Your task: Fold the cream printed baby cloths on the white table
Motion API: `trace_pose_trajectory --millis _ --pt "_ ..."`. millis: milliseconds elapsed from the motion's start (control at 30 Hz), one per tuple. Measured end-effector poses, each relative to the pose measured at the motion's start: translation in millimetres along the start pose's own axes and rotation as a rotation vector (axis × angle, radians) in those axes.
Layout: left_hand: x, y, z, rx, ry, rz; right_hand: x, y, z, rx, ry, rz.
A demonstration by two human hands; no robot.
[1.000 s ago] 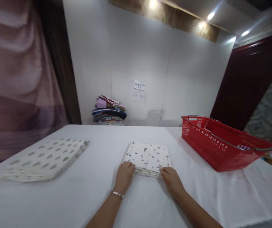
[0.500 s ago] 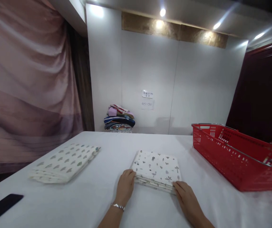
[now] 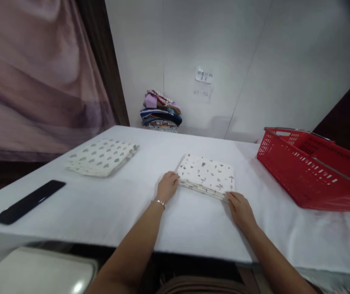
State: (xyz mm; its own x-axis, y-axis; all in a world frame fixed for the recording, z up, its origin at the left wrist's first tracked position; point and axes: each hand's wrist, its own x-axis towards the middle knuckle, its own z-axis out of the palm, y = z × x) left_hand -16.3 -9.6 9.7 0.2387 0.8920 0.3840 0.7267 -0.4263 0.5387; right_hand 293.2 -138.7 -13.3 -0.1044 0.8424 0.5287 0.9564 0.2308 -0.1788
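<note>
A folded white cloth (image 3: 206,173) printed with small grey and brown motifs lies flat on the white-covered table (image 3: 107,212). At its near left corner, my left hand (image 3: 167,185) has its fingers closed on the edge, and a silver bracelet circles that wrist. My right hand (image 3: 240,208) pinches the near right corner. The layered folds show along the front edge between both hands. Farther left lies a second folded white cloth (image 3: 101,157) with a grey-green heart-like print, touched by neither hand.
A red plastic basket (image 3: 303,175) with metal handles stands on the right side of the table. A flat black object (image 3: 29,202) lies at the front left. Behind the far edge is a stack of folded fabrics (image 3: 161,112). A white rounded surface (image 3: 40,271) shows below the table's front edge.
The view has tilted downward, bringing the table's front edge and my forearms into sight. Both hands stay at the same corners of the cloth, which looks otherwise unchanged.
</note>
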Motion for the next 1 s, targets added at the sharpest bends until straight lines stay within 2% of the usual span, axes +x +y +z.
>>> trace_pose_trajectory --millis 167,333,500,633,900,1000 --pt "3 -10 7.8 -0.230 0.015 -0.085 5 -10 -11 -0.020 -0.004 -0.001" --pt "6 -14 9.0 -0.367 0.044 -0.113 30 -34 -10 0.028 0.034 -0.085" --pt "6 -10 3.8 -0.346 0.111 -0.163 64 -63 8 0.108 -0.031 -0.164" --pt "6 -9 2.5 -0.318 0.094 -0.215 87 -80 22 0.109 -0.076 -0.173" --pt "8 -13 4.1 -0.261 0.012 -0.243 108 -93 35 0.058 -0.244 -0.126" --pt "8 -13 5.2 -0.285 0.012 -0.267 110 -94 37 0.079 -0.261 -0.110"
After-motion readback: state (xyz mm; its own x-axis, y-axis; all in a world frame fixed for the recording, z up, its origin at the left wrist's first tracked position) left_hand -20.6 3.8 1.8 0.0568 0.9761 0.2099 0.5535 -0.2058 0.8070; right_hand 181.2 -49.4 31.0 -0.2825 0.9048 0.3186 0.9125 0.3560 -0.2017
